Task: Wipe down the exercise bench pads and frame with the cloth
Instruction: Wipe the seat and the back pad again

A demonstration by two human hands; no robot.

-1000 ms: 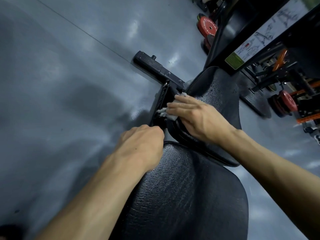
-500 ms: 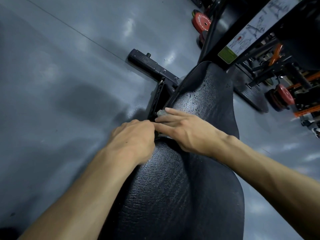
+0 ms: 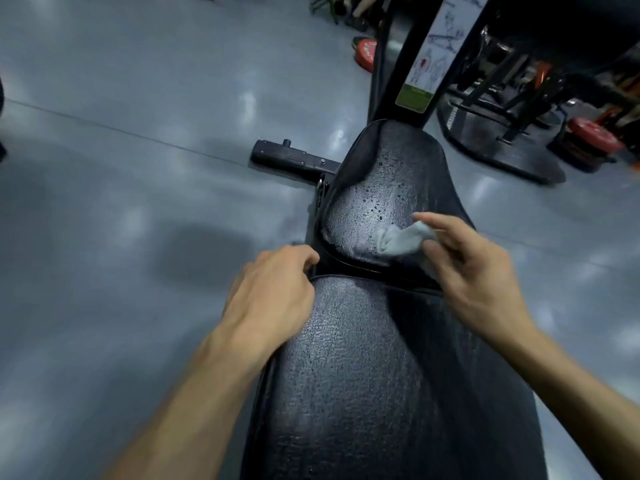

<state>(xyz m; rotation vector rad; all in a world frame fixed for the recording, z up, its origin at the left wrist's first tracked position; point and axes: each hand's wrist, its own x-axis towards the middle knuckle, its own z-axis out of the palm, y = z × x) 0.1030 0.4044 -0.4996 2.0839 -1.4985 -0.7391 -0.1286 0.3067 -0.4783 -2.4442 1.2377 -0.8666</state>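
The black textured long pad [image 3: 363, 375] of the bench fills the lower middle of the head view. Beyond a narrow gap lies the smaller seat pad [image 3: 381, 181], dotted with droplets. A small grey cloth [image 3: 398, 240] lies on the near part of the seat pad, held by the fingers of my right hand [image 3: 474, 271], which is motion-blurred. My left hand [image 3: 273, 292] rests on the left corner of the long pad, fingers curled over its edge at the gap. The black frame foot bar [image 3: 287, 155] sticks out to the left on the floor.
A black upright post with an instruction sticker [image 3: 426, 60] rises just behind the seat pad. Red weight plates [image 3: 592, 133] and dark racks crowd the far right. Grey glossy floor [image 3: 121, 202] spreads to the left.
My right hand moved with the cloth from the gap at the seat pad's left edge to the right, onto the pad's top surface. The left hand stayed at the pad corner; the view swung.
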